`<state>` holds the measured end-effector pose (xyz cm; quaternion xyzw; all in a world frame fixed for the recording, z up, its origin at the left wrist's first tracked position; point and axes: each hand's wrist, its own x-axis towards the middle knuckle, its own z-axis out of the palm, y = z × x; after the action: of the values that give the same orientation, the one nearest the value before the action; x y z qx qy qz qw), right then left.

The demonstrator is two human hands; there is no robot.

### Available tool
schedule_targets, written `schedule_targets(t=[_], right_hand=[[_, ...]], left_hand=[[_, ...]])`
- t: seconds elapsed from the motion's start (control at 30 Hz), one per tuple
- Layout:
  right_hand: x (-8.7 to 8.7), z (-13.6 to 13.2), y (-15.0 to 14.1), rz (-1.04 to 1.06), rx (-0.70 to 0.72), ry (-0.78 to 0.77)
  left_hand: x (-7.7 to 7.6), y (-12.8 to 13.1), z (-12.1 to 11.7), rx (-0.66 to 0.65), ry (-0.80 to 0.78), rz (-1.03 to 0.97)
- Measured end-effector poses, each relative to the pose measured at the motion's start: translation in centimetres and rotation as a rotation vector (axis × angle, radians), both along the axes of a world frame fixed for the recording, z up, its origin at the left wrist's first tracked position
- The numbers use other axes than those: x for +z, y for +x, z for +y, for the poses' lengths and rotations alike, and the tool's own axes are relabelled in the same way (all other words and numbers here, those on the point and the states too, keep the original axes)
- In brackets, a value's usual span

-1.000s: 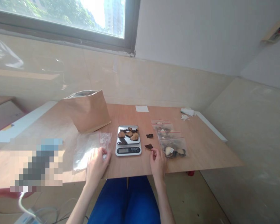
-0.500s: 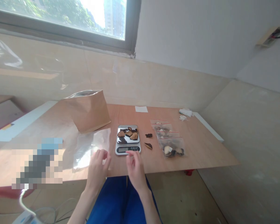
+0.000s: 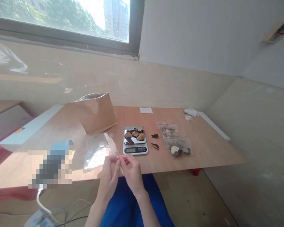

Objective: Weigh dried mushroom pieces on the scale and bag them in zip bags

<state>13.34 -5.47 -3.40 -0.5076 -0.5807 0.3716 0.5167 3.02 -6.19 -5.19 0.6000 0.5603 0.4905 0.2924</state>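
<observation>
The left hand [image 3: 110, 171] and right hand [image 3: 132, 172] pinch a clear bag [image 3: 112, 145] between curled fingers; it points toward eleven o'clock, the scale [image 3: 135, 145] toward one.

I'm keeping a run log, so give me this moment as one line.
left hand: pinching clear bag | right hand: pinching same bag | scale: dried slices on top

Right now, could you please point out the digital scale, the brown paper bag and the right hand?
Digital scale [image 3: 135, 149], head view: on its front control panel.
Brown paper bag [image 3: 98, 114], head view: middle of its front side.
Right hand [image 3: 133, 172], head view: on the back of the hand.
</observation>
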Motion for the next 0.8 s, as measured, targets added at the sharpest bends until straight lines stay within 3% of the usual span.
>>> schedule_targets(t=[0.1,0.2,0.4,0.7,0.8], right_hand=[[0.3,-0.2,-0.2,-0.102,-0.004,0.070],[0.6,0.0,-0.4,-0.138,-0.043,0.078],[1.6,0.4,0.1,-0.036,-0.080,-0.009],[1.4,-0.6,0.0,-0.083,-0.112,-0.019],[1.3,-0.4,0.4,0.011,-0.104,-0.060]], left_hand=[[0.7,0.3,0.2,0.009,-0.093,-0.051],[1.5,0.3,0.7,-0.015,-0.089,-0.036],[2.7,-0.4,1.0,-0.043,-0.114,0.008],[2.3,1.5,0.1,-0.054,-0.135,-0.231],[2.5,1.6,0.2,-0.090,-0.122,-0.267]])
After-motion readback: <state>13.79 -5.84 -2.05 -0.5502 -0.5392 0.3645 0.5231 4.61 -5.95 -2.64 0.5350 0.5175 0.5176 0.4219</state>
